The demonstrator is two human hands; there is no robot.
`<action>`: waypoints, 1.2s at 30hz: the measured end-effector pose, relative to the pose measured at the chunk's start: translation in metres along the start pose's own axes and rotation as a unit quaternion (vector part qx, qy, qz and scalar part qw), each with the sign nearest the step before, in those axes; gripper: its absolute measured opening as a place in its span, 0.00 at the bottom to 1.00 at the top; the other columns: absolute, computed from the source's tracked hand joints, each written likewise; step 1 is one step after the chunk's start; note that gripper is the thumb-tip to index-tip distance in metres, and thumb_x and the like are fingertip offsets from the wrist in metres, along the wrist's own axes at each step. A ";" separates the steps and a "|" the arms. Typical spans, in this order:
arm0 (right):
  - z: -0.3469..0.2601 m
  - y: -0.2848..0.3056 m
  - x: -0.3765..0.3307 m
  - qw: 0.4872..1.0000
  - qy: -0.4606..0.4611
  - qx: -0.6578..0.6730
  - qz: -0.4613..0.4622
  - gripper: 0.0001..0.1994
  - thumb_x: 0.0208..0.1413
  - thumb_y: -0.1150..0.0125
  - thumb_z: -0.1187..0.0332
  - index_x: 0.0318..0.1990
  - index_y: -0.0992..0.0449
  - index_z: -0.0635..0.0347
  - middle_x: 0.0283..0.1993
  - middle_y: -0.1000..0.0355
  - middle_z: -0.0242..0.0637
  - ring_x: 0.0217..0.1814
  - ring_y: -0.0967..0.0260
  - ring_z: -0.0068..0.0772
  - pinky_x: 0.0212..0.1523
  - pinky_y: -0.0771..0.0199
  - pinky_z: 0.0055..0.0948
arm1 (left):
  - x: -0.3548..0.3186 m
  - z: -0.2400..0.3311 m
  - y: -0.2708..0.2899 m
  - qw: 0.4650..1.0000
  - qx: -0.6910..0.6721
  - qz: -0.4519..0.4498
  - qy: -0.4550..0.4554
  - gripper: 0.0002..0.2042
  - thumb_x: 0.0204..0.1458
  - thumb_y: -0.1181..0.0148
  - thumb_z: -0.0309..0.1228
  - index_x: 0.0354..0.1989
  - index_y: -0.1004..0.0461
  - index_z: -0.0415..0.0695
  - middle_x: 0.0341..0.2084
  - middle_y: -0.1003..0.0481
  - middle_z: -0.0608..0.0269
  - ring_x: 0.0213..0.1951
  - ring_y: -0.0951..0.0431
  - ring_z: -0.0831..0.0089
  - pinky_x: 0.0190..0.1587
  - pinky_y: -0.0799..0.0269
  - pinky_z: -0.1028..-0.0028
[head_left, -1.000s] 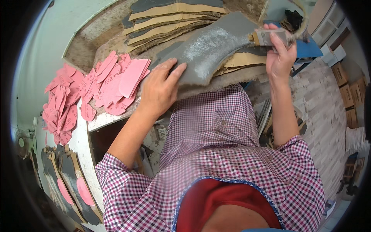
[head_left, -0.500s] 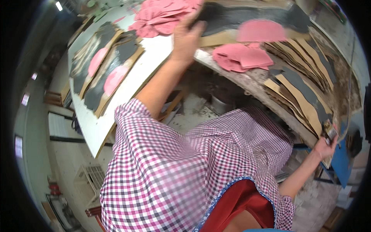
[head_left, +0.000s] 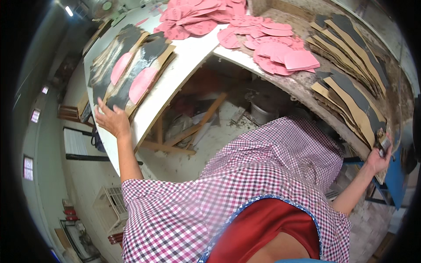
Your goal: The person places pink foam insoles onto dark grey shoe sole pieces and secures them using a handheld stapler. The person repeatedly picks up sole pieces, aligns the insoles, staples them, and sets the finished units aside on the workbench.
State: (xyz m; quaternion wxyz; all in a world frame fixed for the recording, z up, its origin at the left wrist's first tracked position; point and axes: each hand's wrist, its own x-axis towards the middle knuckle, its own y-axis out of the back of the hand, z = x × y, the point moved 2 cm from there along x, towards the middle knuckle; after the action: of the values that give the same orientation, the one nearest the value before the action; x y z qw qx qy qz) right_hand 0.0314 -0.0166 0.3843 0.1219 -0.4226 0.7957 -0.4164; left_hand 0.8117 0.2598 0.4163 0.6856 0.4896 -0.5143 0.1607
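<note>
My left hand [head_left: 113, 121] is open, fingers spread, at the near end of a stack of dark grey and tan cut pieces [head_left: 154, 47] on the white table. A pink half-oval piece [head_left: 142, 86] lies on that stack. Beside it is another such stack [head_left: 128, 38] with its own pink half-oval [head_left: 120, 69]. Far to the right, my right hand [head_left: 378, 160] is closed around a brush [head_left: 385, 146] with a metal band, just off the table's corner. The hand partly hides the brush.
Pink cut pieces [head_left: 278, 49] lie heaped in the middle, with another pink heap [head_left: 199, 18] behind. Wavy grey and tan strips [head_left: 351, 103] are stacked at the right. Under the tables are a bucket [head_left: 262, 114] and wooden bars [head_left: 208, 119]. A slatted crate [head_left: 115, 204] stands on the floor.
My left hand has moved from the middle to the left stack. The long dark piece with a pink half-oval at the top middle has gone from there, uncovering pink pieces. My right hand still holds the brush.
</note>
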 end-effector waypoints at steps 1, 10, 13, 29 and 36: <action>0.001 0.011 0.006 1.000 -0.004 0.008 -0.005 0.24 0.64 0.55 0.70 0.61 0.41 0.82 0.65 0.39 0.60 0.71 0.47 0.62 0.73 0.54 0.55 | 0.006 0.036 0.009 0.995 0.017 0.060 -0.071 0.23 0.54 0.44 0.26 0.61 0.34 0.42 0.52 0.32 0.44 0.55 0.32 0.49 0.62 0.44 0.58; 0.003 0.031 0.022 1.000 -0.008 0.012 -0.003 0.23 0.65 0.53 0.68 0.60 0.39 0.81 0.64 0.38 0.59 0.69 0.45 0.62 0.71 0.49 0.56 | 0.012 0.341 -0.091 0.838 -0.368 -0.369 -0.161 0.35 0.51 0.44 0.60 0.47 0.22 0.35 0.46 0.24 0.39 0.51 0.23 0.50 0.52 0.29 0.59; 0.000 0.047 0.028 0.999 -0.030 0.027 -0.027 0.24 0.65 0.53 0.67 0.60 0.39 0.82 0.64 0.38 0.61 0.70 0.47 0.67 0.72 0.50 0.57 | 0.021 0.398 -0.091 0.860 -0.176 -0.438 -0.195 0.42 0.42 0.43 0.68 0.44 0.21 0.33 0.43 0.22 0.37 0.48 0.22 0.47 0.50 0.26 0.57; -0.017 0.028 0.003 0.997 0.027 0.043 -0.053 0.19 0.61 0.46 0.73 0.55 0.35 0.78 0.56 0.30 0.54 0.63 0.36 0.52 0.67 0.39 0.59 | 0.080 0.399 -0.203 0.785 -0.466 -0.401 -0.076 0.11 0.46 0.35 0.29 0.32 0.22 0.33 0.21 0.24 0.63 0.26 0.23 0.71 0.25 0.30 0.68; -0.018 -0.056 -0.042 0.945 0.196 -0.136 -0.225 0.17 0.55 0.41 0.81 0.51 0.35 0.63 0.51 0.27 0.49 0.54 0.27 0.44 0.55 0.24 0.42 | 0.047 0.471 0.025 0.584 -0.670 -0.454 -0.064 0.26 0.57 0.40 0.30 0.63 0.37 0.34 0.50 0.26 0.53 0.47 0.24 0.70 0.48 0.28 0.74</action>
State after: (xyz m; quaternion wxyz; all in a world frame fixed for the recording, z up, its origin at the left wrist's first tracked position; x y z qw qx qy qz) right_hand 0.0796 0.0098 0.4319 -0.1918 -0.5131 0.7372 -0.3955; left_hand 0.5553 -0.1356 0.4651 0.7685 0.0708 -0.2293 -0.5931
